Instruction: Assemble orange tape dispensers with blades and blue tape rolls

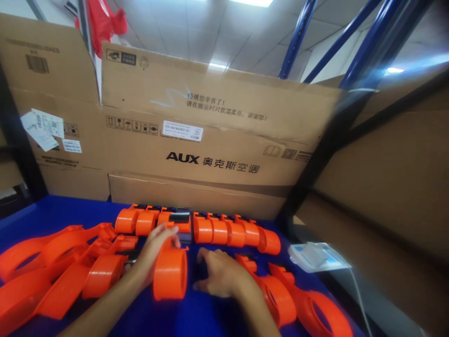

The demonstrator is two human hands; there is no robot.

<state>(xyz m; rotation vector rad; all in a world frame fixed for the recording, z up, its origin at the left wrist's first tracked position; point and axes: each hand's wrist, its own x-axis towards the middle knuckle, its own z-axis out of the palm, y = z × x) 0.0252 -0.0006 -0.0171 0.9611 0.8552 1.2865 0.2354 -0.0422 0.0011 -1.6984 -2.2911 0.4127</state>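
My left hand (156, 248) is closed around the upper part of an orange tape dispenser (170, 276), whose round hub hangs below the fingers. To its right, my right hand (220, 271) is just above the blue surface, thumb and fingers apart with nothing visible between them. Beyond the left fingertips stands another orange dispenser (182, 227) with a black strip on top. An orange dispenser (103, 276) lies left of my left wrist, partly overlapped by other parts. Beside my right forearm is an orange dispenser (278, 299).
A row of orange dispensers (235, 233) lines the back of the blue tabletop (206, 311). Several orange loop-shaped pieces (63, 290) lie overlapping at left. A large cardboard panel (224, 140) stands behind. At right are a clear plastic box (315, 256) with a cable and a dark rack post (315, 154).
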